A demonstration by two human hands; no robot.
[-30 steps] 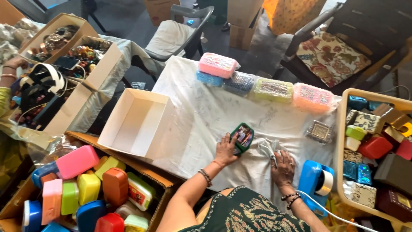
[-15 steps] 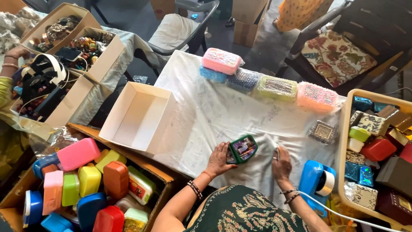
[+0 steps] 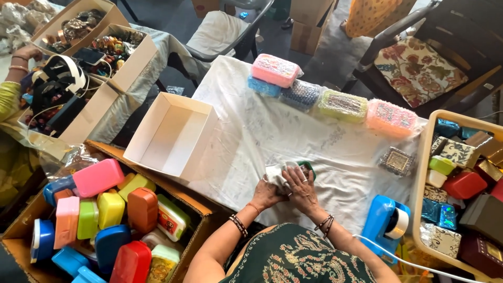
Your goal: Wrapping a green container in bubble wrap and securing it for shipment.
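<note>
Both my hands meet over a small green box (image 3: 308,167) on the white cloth-covered table (image 3: 262,131). My left hand (image 3: 268,192) grips the box's near side. My right hand (image 3: 299,189) presses a crumpled white cloth (image 3: 275,174) onto the box top, so most of the box is hidden. Only its green far edge shows past my fingers.
An empty white box (image 3: 173,133) lies left of my hands. Plastic-wrapped pink, blue and green boxes (image 3: 340,105) line the far edge. A blue tape dispenser (image 3: 386,222) sits right. Colourful plastic boxes fill a carton (image 3: 99,220) at left; another person's arm (image 3: 13,91) is far left.
My left hand drew the green box nearer. My right hand picked up the white cloth and came over onto the box, covering it.
</note>
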